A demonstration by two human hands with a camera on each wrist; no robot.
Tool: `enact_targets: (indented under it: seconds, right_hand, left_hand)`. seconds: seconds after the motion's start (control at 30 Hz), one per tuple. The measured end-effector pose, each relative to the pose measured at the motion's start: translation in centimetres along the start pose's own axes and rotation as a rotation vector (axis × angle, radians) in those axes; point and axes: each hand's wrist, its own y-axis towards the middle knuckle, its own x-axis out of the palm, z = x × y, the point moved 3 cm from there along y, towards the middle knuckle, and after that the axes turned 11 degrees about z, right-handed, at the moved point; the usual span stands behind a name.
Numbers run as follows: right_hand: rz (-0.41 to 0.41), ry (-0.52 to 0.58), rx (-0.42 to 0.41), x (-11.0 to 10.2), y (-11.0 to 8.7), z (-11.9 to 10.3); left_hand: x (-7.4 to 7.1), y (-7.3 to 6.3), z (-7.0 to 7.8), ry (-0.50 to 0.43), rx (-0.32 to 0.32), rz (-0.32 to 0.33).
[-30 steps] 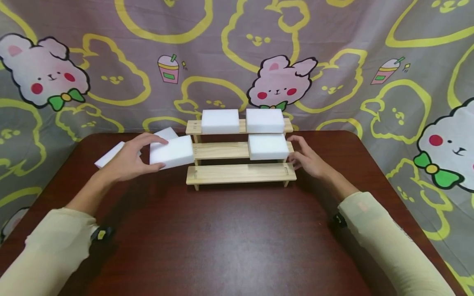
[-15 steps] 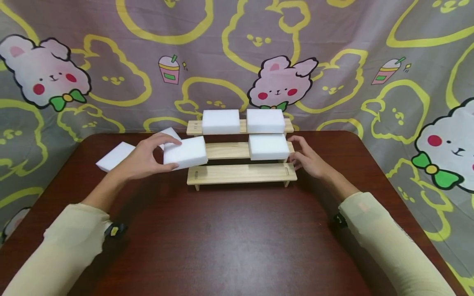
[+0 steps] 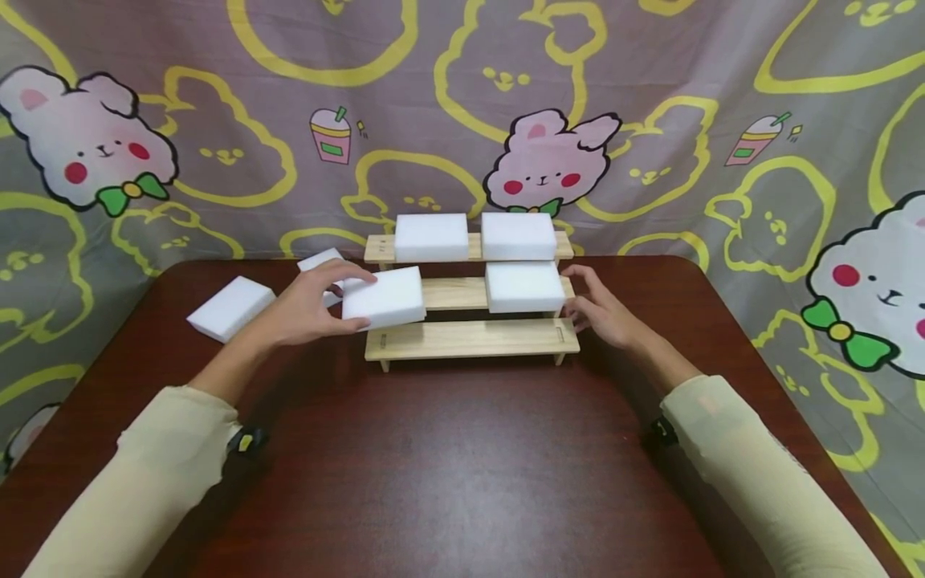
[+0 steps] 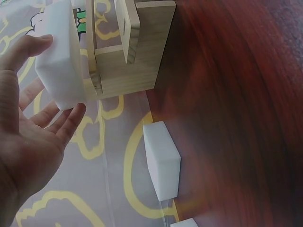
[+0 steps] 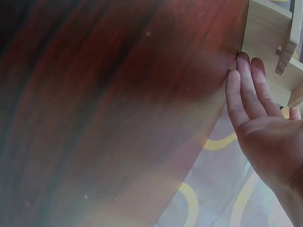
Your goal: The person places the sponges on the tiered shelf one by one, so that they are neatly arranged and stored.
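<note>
My left hand [image 3: 307,309] pinches a white foam block [image 3: 385,295] between thumb and fingers. The block overlaps the left end of the middle tier of a three-tier wooden stand [image 3: 470,341]. In the left wrist view the thumb presses one face of the white foam block [image 4: 59,56] and fingertips lie at its lower edge. At the stand's right end is my right hand [image 3: 607,313]; in the right wrist view its straight fingers [image 5: 246,85] lie against the wooden side panel [image 5: 265,52]. Another foam block [image 3: 523,286] sits on the right of the middle tier.
Two white blocks, one at left [image 3: 431,236] and one at right [image 3: 518,234], sit on the top tier. More loose blocks lie on the dark table left of the stand, one near my left forearm [image 3: 231,308] and one behind my left hand [image 3: 321,258]. A patterned curtain [image 3: 405,104] hangs behind.
My left hand has carried the foam block rightward, from beside the stand to over the left part of the middle tier. The right hand has stayed at the stand's right end.
</note>
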Motion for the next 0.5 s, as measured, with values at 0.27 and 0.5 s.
enact_targets:
  seconds: [0.27,0.5]
  right_hand:
    - [0.002,-0.016,-0.002,0.06,0.03,-0.10]
    - [0.008,-0.024,0.005,-0.03,-0.10,-0.23]
  left_hand:
    - [0.46,0.24,0.22,-0.007,-0.040,-0.047]
    - [0.89,0.53,0.21,-0.011,-0.034,-0.060]
